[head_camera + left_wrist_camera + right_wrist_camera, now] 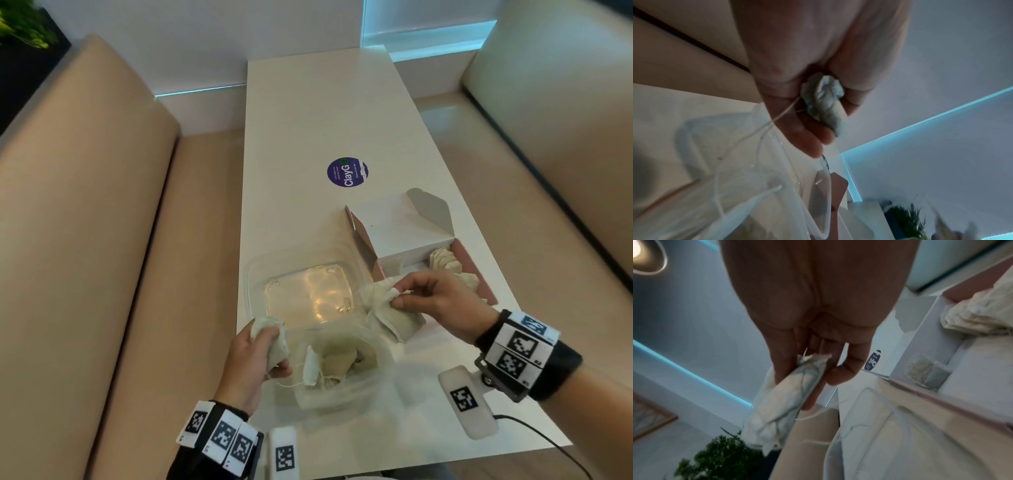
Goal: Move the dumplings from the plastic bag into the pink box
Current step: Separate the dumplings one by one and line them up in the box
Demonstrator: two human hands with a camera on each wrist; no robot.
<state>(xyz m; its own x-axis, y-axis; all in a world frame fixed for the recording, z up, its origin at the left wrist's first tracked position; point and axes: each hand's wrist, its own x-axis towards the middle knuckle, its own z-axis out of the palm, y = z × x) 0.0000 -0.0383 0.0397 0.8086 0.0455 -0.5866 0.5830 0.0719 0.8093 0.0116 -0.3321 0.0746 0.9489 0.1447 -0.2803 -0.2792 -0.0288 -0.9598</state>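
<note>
My left hand [274,353] grips one pale dumpling [269,337] just left of the clear plastic bag [373,383]; the left wrist view shows the fingers [813,134] curled round that dumpling [824,100], a thin string trailing from it. More dumplings [339,363] lie inside the plastic. My right hand [394,296] pinches a dumpling [387,317] above the near left corner of the pink box [486,291]; in the right wrist view the right hand [818,369] holds this dumpling [789,394]. Several dumplings [445,262] lie in the box.
A clear flat plastic lid [308,294] lies open beyond the bag. The box's white lid [400,229] stands up behind it. A purple round sticker [347,172] marks the white table [325,102]. Beige benches [102,240] flank both sides. A black cable [534,431] runs off the near right edge.
</note>
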